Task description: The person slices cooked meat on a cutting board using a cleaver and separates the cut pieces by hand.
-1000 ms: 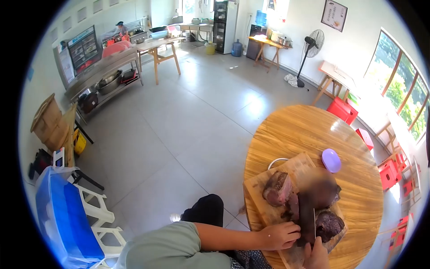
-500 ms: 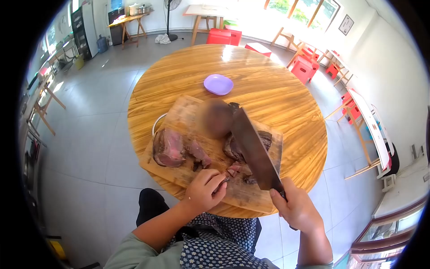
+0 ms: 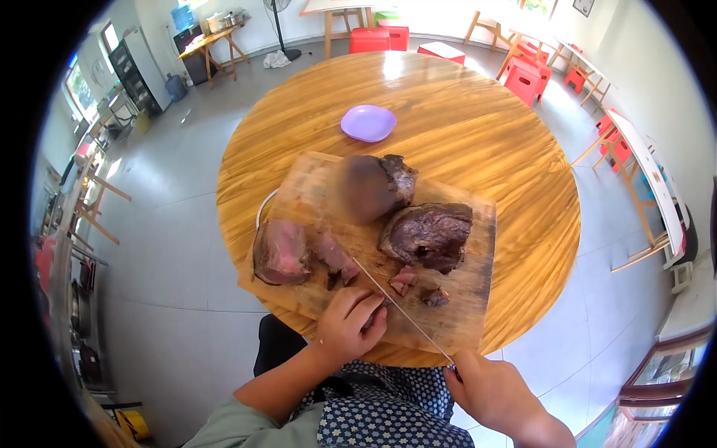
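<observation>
My right hand (image 3: pixel 489 388) grips the handle of a cleaver (image 3: pixel 403 310), its blade seen edge-on and slanting up-left over the wooden cutting board (image 3: pixel 470 317). Close to the blade, my left hand (image 3: pixel 352 322) presses curled fingers on a small dark piece of meat, mostly hidden under them. Small cut bits of meat (image 3: pixel 403 279) and a dark scrap (image 3: pixel 435 297) lie right of the blade. A pinkish chunk of meat (image 3: pixel 281 252) and a thinner slice (image 3: pixel 336 256) sit at the left. A large dark chunk (image 3: pixel 427 235) rests at the right; another (image 3: pixel 402 179), partly blurred, lies behind.
The board lies on a round wooden table (image 3: pixel 508 149). A purple plate (image 3: pixel 368 123) stands behind the board. Red stools (image 3: pixel 523 80) and white-topped tables (image 3: pixel 648 179) are along the far and right sides. A standing fan (image 3: pixel 280 30) is at the back.
The cleaver has swung from a raised position with its broad side showing down to edge-on beside my left hand. My right hand has lowered. The view has shifted slightly.
</observation>
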The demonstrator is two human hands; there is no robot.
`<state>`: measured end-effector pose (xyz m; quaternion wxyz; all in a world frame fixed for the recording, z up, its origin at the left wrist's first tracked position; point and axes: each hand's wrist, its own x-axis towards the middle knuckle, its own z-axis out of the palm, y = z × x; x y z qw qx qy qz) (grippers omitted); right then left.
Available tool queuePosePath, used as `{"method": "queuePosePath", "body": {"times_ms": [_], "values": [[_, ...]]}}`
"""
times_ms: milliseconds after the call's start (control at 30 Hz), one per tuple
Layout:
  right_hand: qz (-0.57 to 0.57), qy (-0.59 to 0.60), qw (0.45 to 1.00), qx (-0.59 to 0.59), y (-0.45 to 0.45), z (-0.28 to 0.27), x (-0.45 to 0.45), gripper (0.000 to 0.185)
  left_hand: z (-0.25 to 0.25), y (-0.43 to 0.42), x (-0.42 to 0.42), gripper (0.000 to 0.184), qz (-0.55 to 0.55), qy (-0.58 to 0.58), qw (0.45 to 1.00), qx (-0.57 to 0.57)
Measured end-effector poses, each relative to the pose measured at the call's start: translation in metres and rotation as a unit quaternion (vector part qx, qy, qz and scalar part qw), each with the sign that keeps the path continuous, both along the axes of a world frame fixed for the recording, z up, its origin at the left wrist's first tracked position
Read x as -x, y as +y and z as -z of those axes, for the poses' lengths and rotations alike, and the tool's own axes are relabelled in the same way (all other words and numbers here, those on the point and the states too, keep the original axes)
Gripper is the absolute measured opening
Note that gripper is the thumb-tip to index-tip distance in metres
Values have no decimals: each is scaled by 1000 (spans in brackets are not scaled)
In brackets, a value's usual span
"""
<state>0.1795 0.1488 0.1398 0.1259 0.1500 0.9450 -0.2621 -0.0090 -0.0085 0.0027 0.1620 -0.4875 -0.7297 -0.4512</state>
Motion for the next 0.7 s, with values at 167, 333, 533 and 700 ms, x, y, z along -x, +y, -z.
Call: {"method": "queuePosePath", "body": {"times_ms": [167,333,533,700], "values": [[-24,6,1000,-2,3,0,-2,26,-4,-1,0,32,1,-3,1000,17],[-16,-2,999,30,5,4,-7,15,-6,1,1,33,11,0,1000,21],[-27,14,998,55,11,3,-3,16,-5,1,2,36,6,3,999,45],[-70,-73,994,43,23,-22,5,26,-2,1,2,34,-2,10,999,38]]}}
